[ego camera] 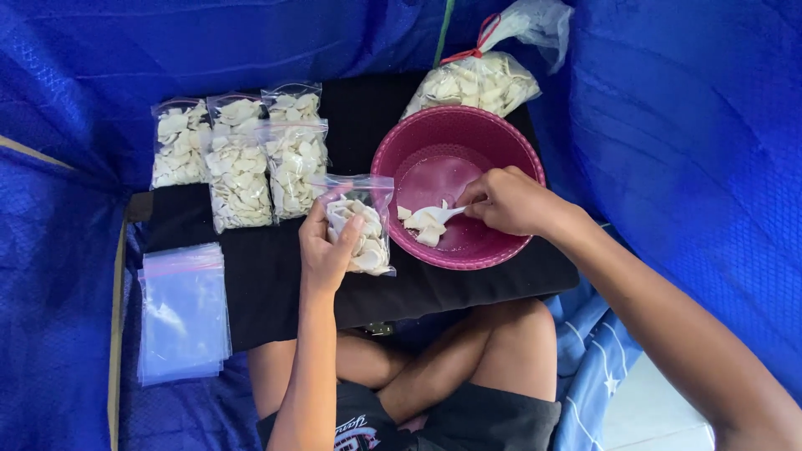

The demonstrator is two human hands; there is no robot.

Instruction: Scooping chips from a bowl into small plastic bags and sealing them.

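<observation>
Blue everywhere here: a rumpled blue tarpaulin sweeps up behind and down both sides, its woven sheen catching soft, even daylight with no hard shadows. In the middle sits a low black surface like a small cloth-covered table, and along the left a tan strap or edge runs down the tarp. Down at the lower right, a lighter blue fabric with pale stripes and star shapes lies crumpled, and past it a patch of pale tiled floor peeks through.
</observation>
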